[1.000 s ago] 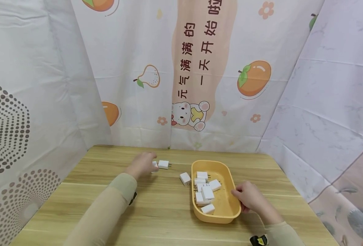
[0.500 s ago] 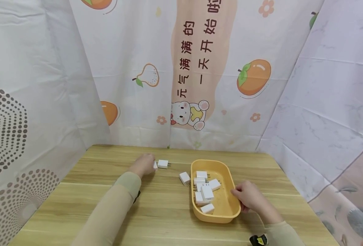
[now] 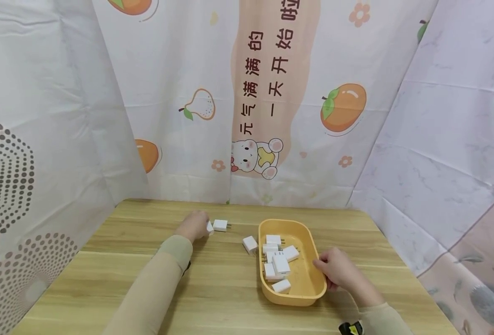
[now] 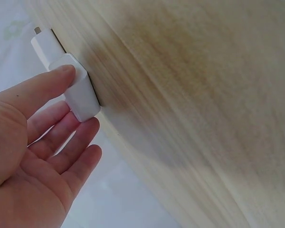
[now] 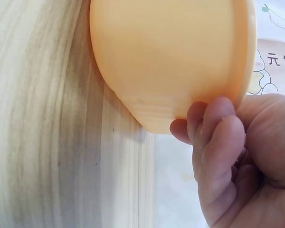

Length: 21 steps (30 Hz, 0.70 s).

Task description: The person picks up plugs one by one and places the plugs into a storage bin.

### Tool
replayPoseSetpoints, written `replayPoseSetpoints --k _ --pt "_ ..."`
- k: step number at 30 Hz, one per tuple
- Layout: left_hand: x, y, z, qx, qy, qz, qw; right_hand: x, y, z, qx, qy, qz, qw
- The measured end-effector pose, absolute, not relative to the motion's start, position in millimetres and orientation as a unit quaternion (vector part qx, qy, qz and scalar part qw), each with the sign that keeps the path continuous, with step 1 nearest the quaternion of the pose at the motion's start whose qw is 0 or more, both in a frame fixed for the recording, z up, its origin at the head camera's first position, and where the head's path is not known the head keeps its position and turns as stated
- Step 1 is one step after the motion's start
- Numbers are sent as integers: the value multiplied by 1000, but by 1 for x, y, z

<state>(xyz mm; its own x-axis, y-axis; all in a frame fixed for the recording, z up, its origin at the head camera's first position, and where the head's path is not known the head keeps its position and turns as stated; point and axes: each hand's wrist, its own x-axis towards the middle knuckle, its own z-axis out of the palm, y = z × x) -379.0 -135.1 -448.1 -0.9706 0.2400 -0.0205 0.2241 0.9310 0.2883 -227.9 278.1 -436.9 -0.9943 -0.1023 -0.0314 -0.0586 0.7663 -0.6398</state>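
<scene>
My left hand (image 3: pixel 194 225) is at the far left of the table, thumb and fingers pinching a white charger plug (image 4: pixel 84 97) that lies on the wood. Just beyond it lies another white charger plug (image 3: pixel 220 225), its prongs pointing right. A third charger plug (image 3: pixel 250 244) rests on the table beside the yellow basket (image 3: pixel 320 274). Inside the basket, several white charger plugs (image 3: pixel 281 264) are heaped toward its left side. My right hand (image 3: pixel 338 269) grips the basket's right rim, thumb over the edge and fingers against the outer wall in the right wrist view.
The wooden table (image 3: pixel 221 288) ends at the back against a hanging printed curtain (image 3: pixel 188 153). More curtains (image 3: pixel 431 153) close off the left and right sides. A dark strap device (image 3: pixel 350 328) sits at my right wrist.
My left hand has closed its fingers on the far-left charger plug, which stays on the table. My right hand keeps its hold on the basket.
</scene>
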Motion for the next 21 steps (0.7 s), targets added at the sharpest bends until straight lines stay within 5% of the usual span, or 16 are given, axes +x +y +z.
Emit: replayPoseSetpoints --k 21 --pt "-375 -134 -450 121 982 146 17 -230 278 -439 -41 937 -345 32"
